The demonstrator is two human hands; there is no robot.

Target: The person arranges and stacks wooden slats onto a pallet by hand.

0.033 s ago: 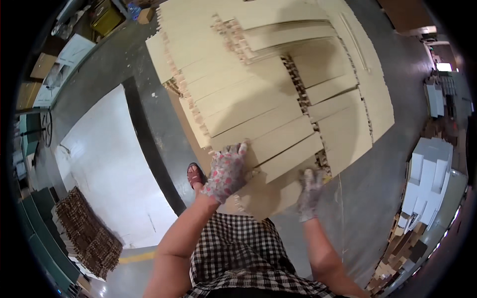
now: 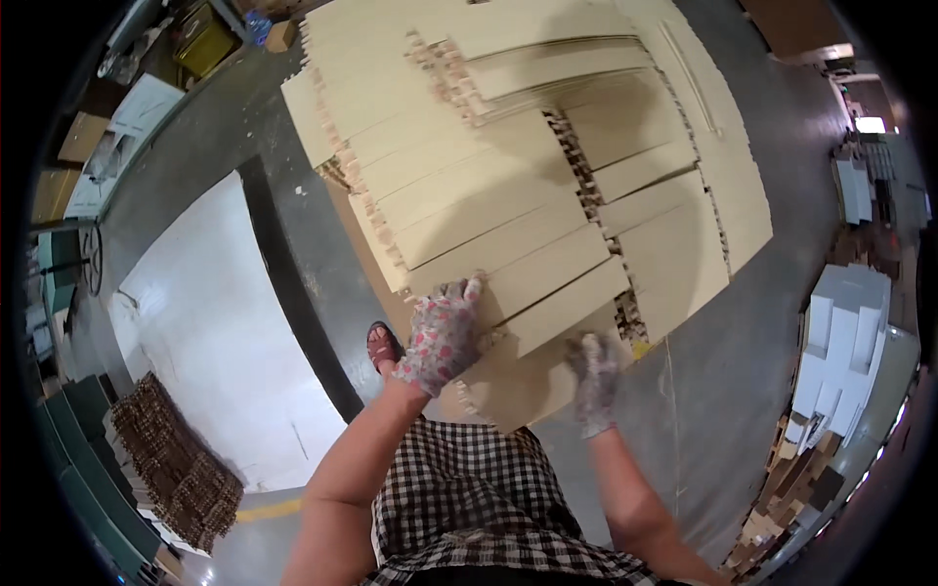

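Observation:
Pale cream cardboard sheets point(image 2: 508, 205) lie in overlapping stacks in front of me, with notched, ragged edges along several rows. My left hand point(image 2: 442, 332), in a pale glove with pink dots, rests on the near-left sheets with its fingers stretched out. My right hand point(image 2: 594, 381), in a greyish patterned glove, is over the right end of the nearest tan cardboard piece point(image 2: 523, 386). Its fingers point away from me and are slightly blurred, apparently extended. The near piece lies lower than the cream sheets, partly covered by them.
A large white board point(image 2: 220, 332) lies on the grey floor at left, beside a bundle of brown notched cardboard point(image 2: 176, 459). White foam-like blocks point(image 2: 842, 352) and cardboard scraps point(image 2: 782, 498) are piled at right. A white box point(image 2: 142, 112) stands at upper left.
My right hand has shifted a little to the left over the near cardboard piece. The left hand stays in nearly the same place on the sheets.

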